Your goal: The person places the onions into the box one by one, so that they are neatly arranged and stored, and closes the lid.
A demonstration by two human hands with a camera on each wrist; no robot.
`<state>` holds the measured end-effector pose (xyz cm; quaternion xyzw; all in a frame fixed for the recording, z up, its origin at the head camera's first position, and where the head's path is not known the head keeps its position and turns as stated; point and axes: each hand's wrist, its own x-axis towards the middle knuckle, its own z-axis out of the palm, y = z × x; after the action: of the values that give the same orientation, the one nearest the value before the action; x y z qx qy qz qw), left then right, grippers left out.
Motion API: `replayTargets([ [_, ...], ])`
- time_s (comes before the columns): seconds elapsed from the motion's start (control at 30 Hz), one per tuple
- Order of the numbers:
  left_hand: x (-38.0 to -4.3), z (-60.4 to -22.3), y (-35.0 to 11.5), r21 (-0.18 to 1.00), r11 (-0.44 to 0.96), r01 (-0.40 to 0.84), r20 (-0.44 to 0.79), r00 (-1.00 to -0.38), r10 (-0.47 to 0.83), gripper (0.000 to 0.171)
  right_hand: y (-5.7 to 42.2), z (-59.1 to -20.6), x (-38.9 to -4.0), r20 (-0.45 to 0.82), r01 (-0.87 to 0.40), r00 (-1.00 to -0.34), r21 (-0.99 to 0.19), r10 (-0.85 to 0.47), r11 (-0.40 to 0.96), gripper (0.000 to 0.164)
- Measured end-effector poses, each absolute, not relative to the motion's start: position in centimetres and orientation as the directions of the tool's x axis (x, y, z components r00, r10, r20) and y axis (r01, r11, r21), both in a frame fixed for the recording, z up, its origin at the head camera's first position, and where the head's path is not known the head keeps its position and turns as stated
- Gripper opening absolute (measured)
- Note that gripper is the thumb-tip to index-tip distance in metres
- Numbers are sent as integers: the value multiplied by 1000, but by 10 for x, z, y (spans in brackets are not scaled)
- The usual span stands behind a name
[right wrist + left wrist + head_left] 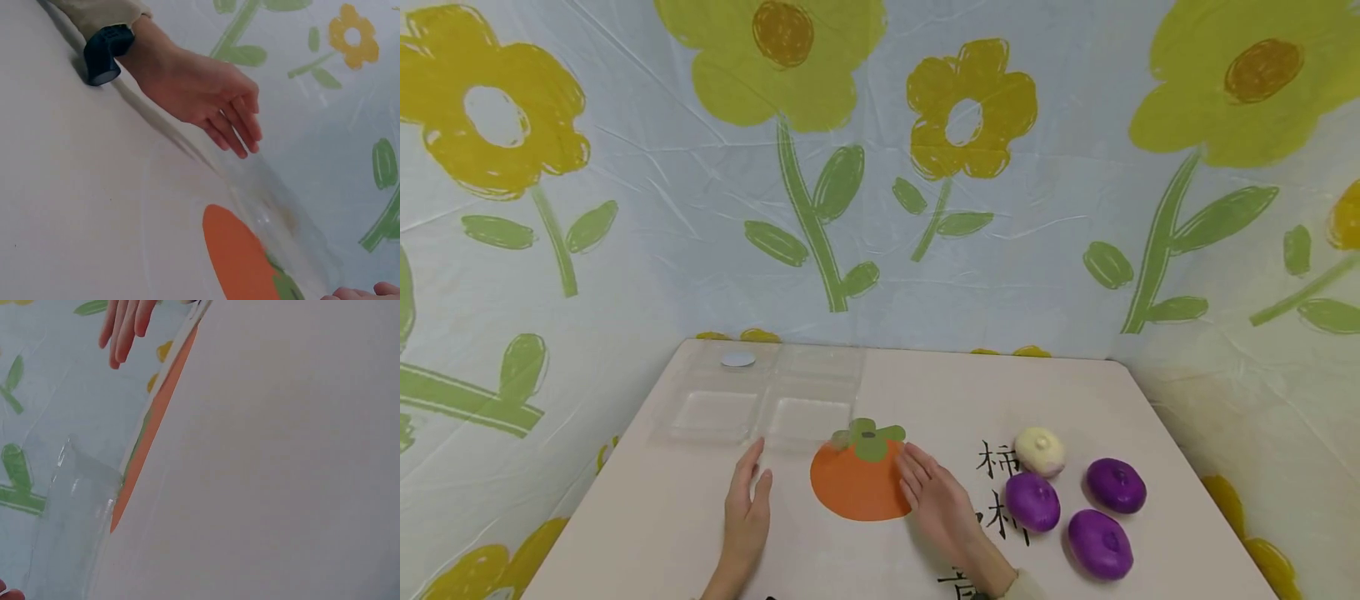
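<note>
My left hand (747, 508) is held over the front of the table, fingers extended and thumb apart, with nothing in it. It is nearest to a clear plastic compartment tray (765, 396) at the table's back left. To the right of the printed persimmon, my right hand (942, 508) also holds nothing, its straight fingers angled inward. Right of that hand lie three purple onion-shaped vegetables (1032, 502) and a cream-coloured one (1040, 452). In the right wrist view the left hand (203, 87) appears with relaxed fingers. Only fingertips (12, 594) of the left hand show in its own wrist view.
An orange persimmon print (857, 483) and black characters (996, 458) mark the pale tabletop (917, 392). Over the tray's far-left compartment shows a pale oval (738, 359). Flower-patterned cloth (880, 208) surrounds the table at the back and sides.
</note>
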<state>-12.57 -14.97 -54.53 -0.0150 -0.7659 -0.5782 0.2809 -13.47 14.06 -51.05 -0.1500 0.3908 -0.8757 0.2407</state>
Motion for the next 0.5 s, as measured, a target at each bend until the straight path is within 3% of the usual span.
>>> replayTargets([
  [0.13,-129,-558,-155,921,287,263,345,-893,-288,43,133,-514,-137,67,353,-832,-702,-551,-619,64],
  [0.3,-130,-558,-162,980,184,75,117,-966,-229,51,123,-514,-140,51,391,-823,-673,-566,-628,63],
  [0.5,-141,-556,-166,999,47,-27,-19,-987,-162,64,109,-511,-149,39,397,-825,-669,-564,-628,66],
])
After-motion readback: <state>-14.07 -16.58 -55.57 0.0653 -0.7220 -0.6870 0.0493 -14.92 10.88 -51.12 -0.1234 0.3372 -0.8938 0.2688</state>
